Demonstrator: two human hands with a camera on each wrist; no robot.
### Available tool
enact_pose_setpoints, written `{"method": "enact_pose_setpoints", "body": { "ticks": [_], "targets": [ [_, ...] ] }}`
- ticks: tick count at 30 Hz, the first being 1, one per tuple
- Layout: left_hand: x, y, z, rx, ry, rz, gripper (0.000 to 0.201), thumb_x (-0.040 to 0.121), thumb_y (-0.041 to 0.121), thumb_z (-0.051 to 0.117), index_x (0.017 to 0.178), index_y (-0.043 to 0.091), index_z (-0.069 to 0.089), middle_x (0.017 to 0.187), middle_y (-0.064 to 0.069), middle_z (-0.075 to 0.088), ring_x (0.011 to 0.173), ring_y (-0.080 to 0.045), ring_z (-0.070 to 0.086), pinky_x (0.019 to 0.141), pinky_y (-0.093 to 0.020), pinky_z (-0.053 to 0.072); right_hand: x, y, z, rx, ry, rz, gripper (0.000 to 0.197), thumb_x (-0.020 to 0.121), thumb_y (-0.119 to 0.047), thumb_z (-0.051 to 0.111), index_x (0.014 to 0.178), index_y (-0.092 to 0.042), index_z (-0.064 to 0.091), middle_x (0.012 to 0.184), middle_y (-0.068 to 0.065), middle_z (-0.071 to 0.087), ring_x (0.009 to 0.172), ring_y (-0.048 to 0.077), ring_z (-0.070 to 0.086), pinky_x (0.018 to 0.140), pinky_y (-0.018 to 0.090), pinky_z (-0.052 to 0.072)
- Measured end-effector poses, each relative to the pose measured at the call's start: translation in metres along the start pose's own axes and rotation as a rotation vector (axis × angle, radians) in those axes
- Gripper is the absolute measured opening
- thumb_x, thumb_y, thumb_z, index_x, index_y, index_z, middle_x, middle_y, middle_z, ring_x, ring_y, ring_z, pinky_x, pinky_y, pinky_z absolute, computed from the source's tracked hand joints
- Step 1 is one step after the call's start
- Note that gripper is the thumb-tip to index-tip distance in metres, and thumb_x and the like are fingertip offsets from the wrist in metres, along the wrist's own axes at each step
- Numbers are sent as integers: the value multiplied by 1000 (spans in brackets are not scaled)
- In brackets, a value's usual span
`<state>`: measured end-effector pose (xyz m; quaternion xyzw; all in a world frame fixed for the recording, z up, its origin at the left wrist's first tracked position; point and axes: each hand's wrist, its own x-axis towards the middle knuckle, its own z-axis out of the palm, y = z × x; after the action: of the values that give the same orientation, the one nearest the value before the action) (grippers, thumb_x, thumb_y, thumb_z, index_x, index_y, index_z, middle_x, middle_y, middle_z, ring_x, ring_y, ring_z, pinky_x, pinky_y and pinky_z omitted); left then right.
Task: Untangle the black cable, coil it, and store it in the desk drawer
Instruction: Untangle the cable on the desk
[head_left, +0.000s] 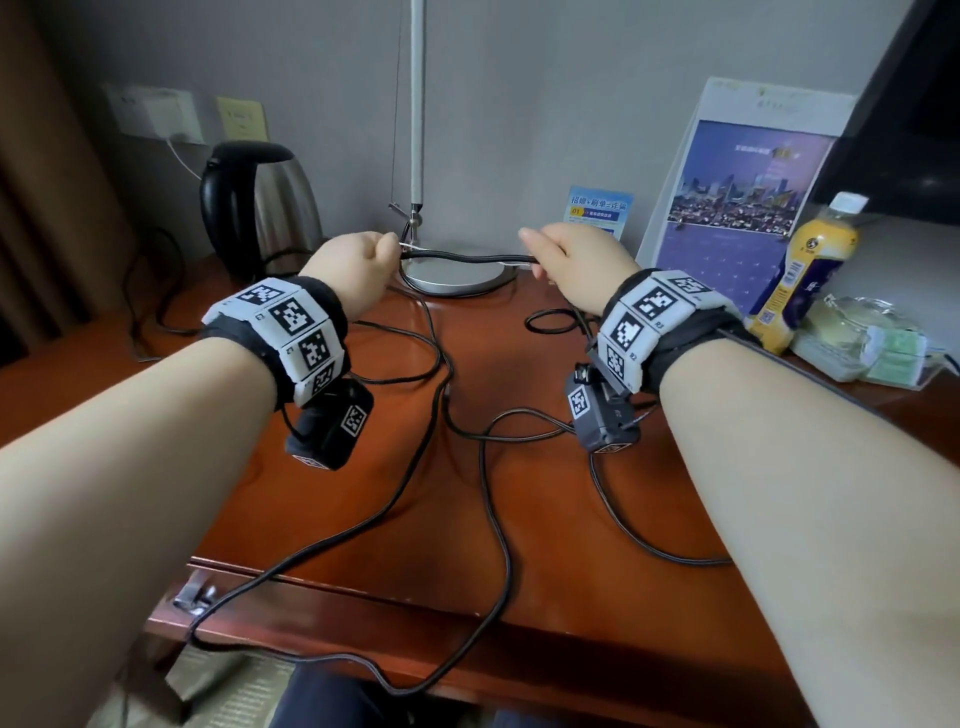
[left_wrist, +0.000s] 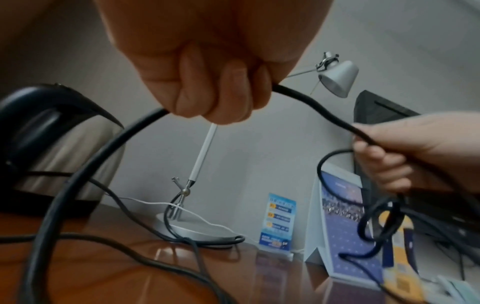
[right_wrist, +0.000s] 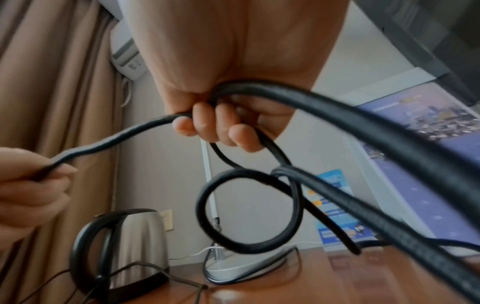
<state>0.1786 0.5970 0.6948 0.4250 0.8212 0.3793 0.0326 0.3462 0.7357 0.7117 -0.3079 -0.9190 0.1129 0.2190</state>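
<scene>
**Cable held taut between both hands above the desk**

Head view: I see my left hand (head_left: 358, 265) and right hand (head_left: 576, 260) raised over the wooden desk (head_left: 545, 499), each with fingers curled round the black cable (head_left: 467, 256), a short stretch of it running level between them. From the right wrist view, a small loop (right_wrist: 249, 214) of that cable hangs just below my right fingers (right_wrist: 207, 125). The rest trails across the desktop in loose curves, and one bend drops over the front edge, past the drawer front (head_left: 332, 613) with its metal handle (head_left: 195, 592).

Behind my hands stands the lamp base (head_left: 457, 275), very near. The electric kettle (head_left: 260, 208) sits back left with its own cord. To the right are a blue card (head_left: 600, 210), a standing brochure (head_left: 737, 208), a yellow bottle (head_left: 810, 270) and plastic-wrapped items (head_left: 862, 343). Bare desktop lies between my forearms.
</scene>
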Motion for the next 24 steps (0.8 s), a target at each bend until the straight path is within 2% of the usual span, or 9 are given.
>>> {"method": "enact_pose_setpoints", "body": {
  "ticks": [2, 4, 7, 11, 15, 17, 20, 22, 24],
  "targets": [
    [0, 2, -1, 72, 1, -22, 39, 100, 22, 26, 91, -1, 55, 94, -24, 57, 91, -35, 51, 82, -34, 38, 2, -7, 1, 13, 21, -29, 41, 101, -35, 29, 71, -16, 50, 63, -9, 46, 61, 10, 42, 68, 25, 26],
    [-1, 9, 3, 120, -22, 3, 39, 101, 22, 24, 99, -4, 53, 106, -27, 58, 101, -37, 52, 85, -36, 38, 6, -18, 4, 20, 30, -73, 38, 101, -33, 30, 78, -13, 51, 72, -4, 53, 71, 15, 45, 66, 24, 25],
    [-5, 26, 15, 128, -41, 112, 38, 102, 31, 25, 88, 7, 52, 92, -18, 55, 89, -29, 49, 77, -29, 33, 11, -24, 6, 37, 37, -111, 38, 101, -35, 32, 74, -15, 50, 78, 0, 57, 75, 16, 48, 67, 25, 26],
    [2, 25, 9, 61, 61, 134, 37, 100, 29, 31, 73, 9, 47, 73, -10, 49, 80, -23, 44, 69, -25, 28, 1, -9, -3, 155, -40, -139, 32, 97, -38, 43, 72, -19, 50, 57, -6, 41, 54, 10, 40, 59, 26, 33],
    [12, 10, -7, 148, 63, 138, 38, 100, 28, 33, 81, 1, 52, 80, -18, 49, 79, -26, 43, 70, -31, 30, -6, 18, -4, 202, -148, -72, 27, 97, -31, 42, 72, -26, 52, 59, -6, 44, 55, 10, 46, 70, 34, 50],
    [15, 3, -7, 181, 41, 119, 42, 100, 28, 32, 88, -4, 58, 83, -19, 50, 81, -26, 44, 76, -34, 36, -9, 20, -1, 121, -177, -55, 20, 96, -31, 42, 82, -27, 56, 65, -4, 51, 64, 13, 55, 76, 37, 52],
    [19, -4, -8, 162, 34, 55, 44, 100, 29, 32, 97, -5, 59, 86, -19, 52, 86, -30, 50, 77, -33, 37, -11, 20, 3, 53, -167, -70, 18, 97, -26, 42, 106, -19, 57, 74, -8, 53, 79, 14, 57, 74, 28, 45],
    [21, -6, -6, 193, -2, 25, 44, 100, 30, 31, 100, -4, 59, 93, -21, 56, 98, -35, 54, 82, -34, 38, -8, 25, 7, 133, -110, -44, 19, 97, -16, 43, 109, -16, 57, 77, -10, 55, 79, 10, 57, 77, 24, 46],
    [19, -1, 0, 256, -77, 33, 43, 101, 30, 30, 102, -2, 59, 106, -24, 59, 107, -36, 53, 86, -33, 38, -4, 28, 11, 262, -42, -6, 20, 93, -8, 47, 108, -12, 60, 72, -10, 57, 71, 5, 59, 72, 13, 47]
  ]
}}
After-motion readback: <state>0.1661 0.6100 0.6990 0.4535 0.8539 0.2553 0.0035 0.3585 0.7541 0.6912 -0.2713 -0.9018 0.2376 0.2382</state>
